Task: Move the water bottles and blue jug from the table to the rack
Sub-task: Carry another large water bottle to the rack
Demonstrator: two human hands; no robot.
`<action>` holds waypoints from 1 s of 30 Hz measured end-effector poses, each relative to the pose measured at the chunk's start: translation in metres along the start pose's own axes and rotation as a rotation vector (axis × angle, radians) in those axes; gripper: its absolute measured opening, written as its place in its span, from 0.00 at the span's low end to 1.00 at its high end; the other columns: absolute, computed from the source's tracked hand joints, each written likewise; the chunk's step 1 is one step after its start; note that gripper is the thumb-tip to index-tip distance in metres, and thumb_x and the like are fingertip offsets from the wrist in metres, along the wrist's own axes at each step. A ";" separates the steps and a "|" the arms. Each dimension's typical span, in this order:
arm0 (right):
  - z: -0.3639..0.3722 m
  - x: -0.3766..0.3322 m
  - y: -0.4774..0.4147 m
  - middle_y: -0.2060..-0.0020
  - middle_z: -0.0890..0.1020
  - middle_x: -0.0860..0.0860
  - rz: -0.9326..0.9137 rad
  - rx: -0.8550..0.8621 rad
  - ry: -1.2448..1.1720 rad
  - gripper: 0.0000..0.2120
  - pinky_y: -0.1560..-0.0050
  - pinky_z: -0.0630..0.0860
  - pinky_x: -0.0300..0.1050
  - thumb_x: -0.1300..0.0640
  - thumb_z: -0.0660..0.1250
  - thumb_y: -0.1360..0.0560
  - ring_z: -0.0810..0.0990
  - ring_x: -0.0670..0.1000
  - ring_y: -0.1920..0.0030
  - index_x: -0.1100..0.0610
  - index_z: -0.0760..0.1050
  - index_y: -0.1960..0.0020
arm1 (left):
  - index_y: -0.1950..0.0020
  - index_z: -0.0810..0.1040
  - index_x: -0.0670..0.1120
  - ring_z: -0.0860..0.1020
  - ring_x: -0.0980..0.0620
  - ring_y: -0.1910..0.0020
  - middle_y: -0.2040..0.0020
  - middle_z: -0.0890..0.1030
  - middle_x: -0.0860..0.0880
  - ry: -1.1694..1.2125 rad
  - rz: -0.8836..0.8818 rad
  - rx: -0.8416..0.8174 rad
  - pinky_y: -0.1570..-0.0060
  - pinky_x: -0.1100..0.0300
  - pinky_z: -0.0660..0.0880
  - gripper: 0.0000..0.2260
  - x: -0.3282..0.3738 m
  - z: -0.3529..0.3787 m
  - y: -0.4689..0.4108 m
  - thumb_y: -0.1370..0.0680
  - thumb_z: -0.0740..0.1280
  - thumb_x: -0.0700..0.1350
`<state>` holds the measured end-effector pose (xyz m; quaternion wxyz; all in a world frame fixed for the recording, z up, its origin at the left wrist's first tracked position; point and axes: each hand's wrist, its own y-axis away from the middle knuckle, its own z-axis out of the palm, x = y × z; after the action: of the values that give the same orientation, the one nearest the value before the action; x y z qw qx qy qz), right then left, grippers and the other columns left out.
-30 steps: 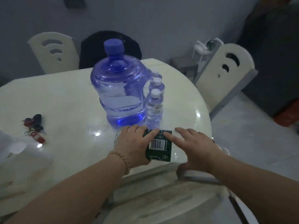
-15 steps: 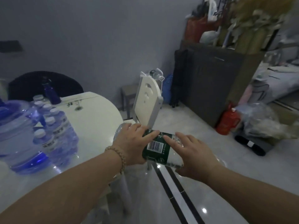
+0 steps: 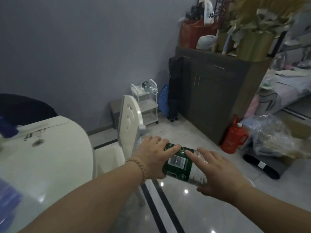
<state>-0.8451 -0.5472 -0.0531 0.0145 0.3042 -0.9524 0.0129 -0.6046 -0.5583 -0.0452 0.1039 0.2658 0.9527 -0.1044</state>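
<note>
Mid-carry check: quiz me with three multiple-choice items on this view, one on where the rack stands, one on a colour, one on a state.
1. Where does the white rack stand?
A) hung clear of the floor
B) on the floor, left of the dark cabinet
C) atop the cabinet

2. What colour is the label on the held bottle?
A) green
B) red
C) yellow

3. How is the bottle on the rack's top shelf placed?
A) upright
B) hanging from a hook
C) lying on its side

Key: 1 B, its feet rest on the floor beside the cabinet; 2 A, green shows between the left hand and right hand; 3 C, its cap points sideways.
</note>
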 end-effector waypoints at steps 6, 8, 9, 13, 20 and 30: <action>0.002 0.102 -0.090 0.25 0.54 0.52 0.043 -0.016 0.008 0.56 0.34 0.65 0.50 0.34 0.68 0.35 0.60 0.54 0.30 0.37 0.22 0.33 | 0.29 0.54 0.56 0.71 0.42 0.42 0.39 0.72 0.44 0.026 0.037 -0.001 0.42 0.43 0.68 0.41 -0.045 0.026 -0.138 0.35 0.70 0.65; 0.002 0.133 -0.123 0.25 0.55 0.52 0.060 -0.014 -0.009 0.56 0.35 0.67 0.50 0.34 0.67 0.35 0.61 0.54 0.30 0.37 0.22 0.33 | 0.29 0.54 0.56 0.71 0.42 0.42 0.39 0.72 0.43 0.043 0.046 0.002 0.42 0.43 0.68 0.41 -0.063 0.035 -0.182 0.35 0.70 0.64; 0.003 0.150 -0.142 0.25 0.55 0.51 0.057 -0.011 -0.007 0.56 0.35 0.67 0.50 0.34 0.67 0.35 0.61 0.54 0.30 0.37 0.22 0.33 | 0.29 0.54 0.56 0.71 0.42 0.42 0.39 0.72 0.43 0.039 0.044 -0.002 0.42 0.43 0.68 0.41 -0.073 0.041 -0.203 0.35 0.71 0.64; 0.015 0.206 -0.223 0.26 0.55 0.50 0.017 -0.023 -0.027 0.56 0.37 0.67 0.49 0.34 0.66 0.36 0.61 0.54 0.32 0.36 0.20 0.34 | 0.29 0.52 0.57 0.71 0.42 0.40 0.37 0.72 0.44 0.051 0.008 -0.037 0.40 0.43 0.67 0.42 -0.115 0.073 -0.276 0.35 0.71 0.64; 0.026 0.281 -0.389 0.27 0.56 0.52 -0.203 -0.032 -0.054 0.56 0.40 0.70 0.52 0.38 0.69 0.36 0.63 0.56 0.33 0.37 0.24 0.32 | 0.28 0.51 0.57 0.67 0.44 0.36 0.33 0.68 0.46 0.046 -0.204 -0.116 0.35 0.44 0.63 0.43 -0.199 0.122 -0.369 0.35 0.70 0.65; 0.047 0.292 -0.614 0.27 0.58 0.54 -0.453 -0.060 -0.075 0.56 0.40 0.71 0.54 0.40 0.72 0.36 0.64 0.57 0.34 0.38 0.29 0.30 | 0.28 0.51 0.57 0.69 0.45 0.37 0.34 0.71 0.47 0.009 -0.427 -0.223 0.37 0.44 0.65 0.44 -0.351 0.194 -0.421 0.37 0.68 0.70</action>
<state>-0.7283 -1.2179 -0.0803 -0.0094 0.5097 -0.8597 -0.0303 -0.5054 -1.1305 -0.0817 0.1039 0.0458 0.9934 -0.0170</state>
